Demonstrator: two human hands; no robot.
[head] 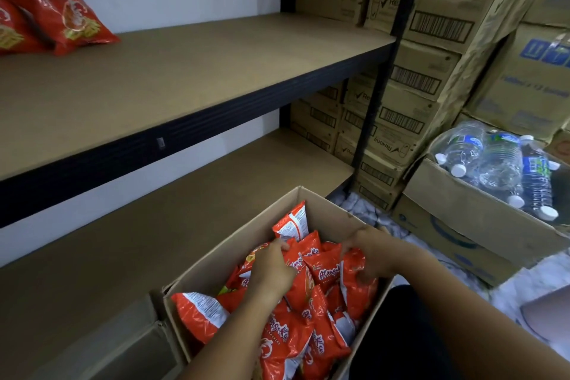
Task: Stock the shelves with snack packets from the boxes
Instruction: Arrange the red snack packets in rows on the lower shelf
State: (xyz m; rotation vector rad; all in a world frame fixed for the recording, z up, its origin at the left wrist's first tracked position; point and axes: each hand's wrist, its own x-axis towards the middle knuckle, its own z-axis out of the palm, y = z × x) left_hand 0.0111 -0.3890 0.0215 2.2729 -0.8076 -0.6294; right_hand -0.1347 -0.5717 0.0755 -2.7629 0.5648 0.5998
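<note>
Red packets [296,330] fill the box [222,259] by the lower shelf's [160,225] front edge, left hand [271,268] and right hand [371,256] each gripping one, two more [58,12] at the upper shelf's [216,65] left end.

The left hand [271,268] and right hand [368,259] bury their fingertips among the red snack packets [308,318], so their hold cannot be read, and the open box [234,253] runs off the bottom edge. On the upper shelf [185,71], the packets [58,12] are motion-blurred and cut by the left edge. The bottled-water carton [462,210] is clipped at the right.
</note>
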